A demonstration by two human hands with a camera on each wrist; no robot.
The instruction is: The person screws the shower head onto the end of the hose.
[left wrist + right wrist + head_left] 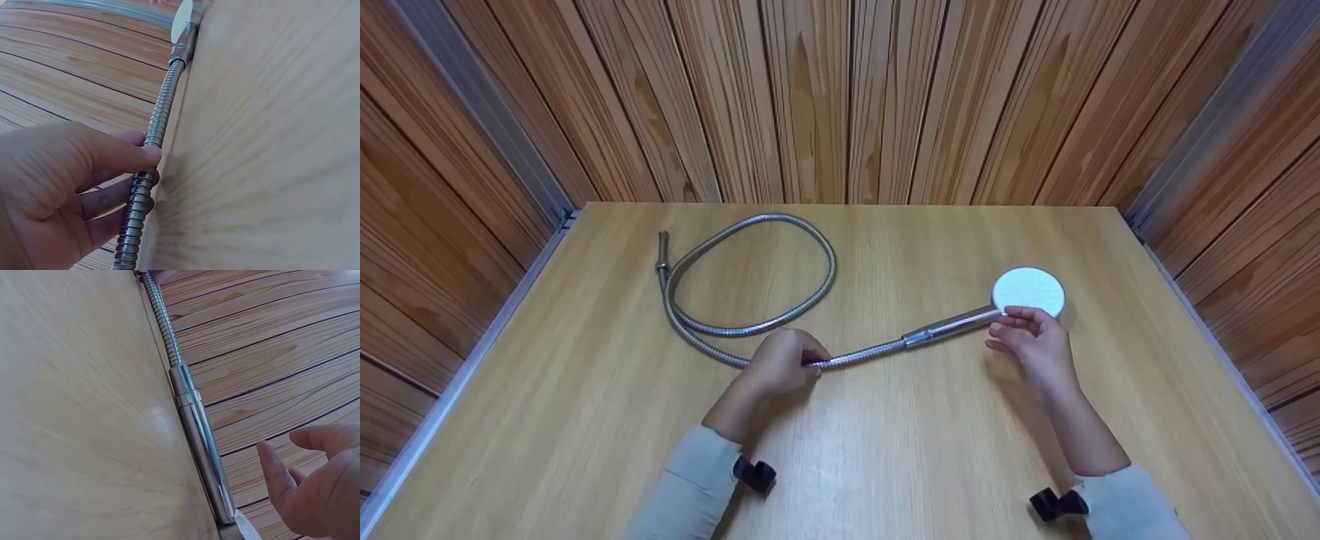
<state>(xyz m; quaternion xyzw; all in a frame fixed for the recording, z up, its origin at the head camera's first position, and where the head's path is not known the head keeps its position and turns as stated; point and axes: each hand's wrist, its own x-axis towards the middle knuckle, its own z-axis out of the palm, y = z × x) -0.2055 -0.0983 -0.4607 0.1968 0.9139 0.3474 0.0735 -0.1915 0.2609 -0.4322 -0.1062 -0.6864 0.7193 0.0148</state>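
Note:
A metal shower hose [720, 331] lies looped on the table, its free end with a nut [662, 266] at the far left. The other end joins the chrome handle of a shower head [1028, 291], whose round white face points up on the right. My left hand [784, 360] pinches the hose between thumb and fingers, a short way from the handle; the left wrist view shows the grip on the ribbed hose [160, 112]. Beside the shower head, my right hand [1035, 345] hovers with fingers loosely bent. In the right wrist view a gap separates it from the handle [202, 450].
The light wooden table [885, 450] has metal rails along its left and right sides. Wood-plank walls [810, 97] stand behind it and on both sides. A small black device [755, 475] is strapped at each wrist.

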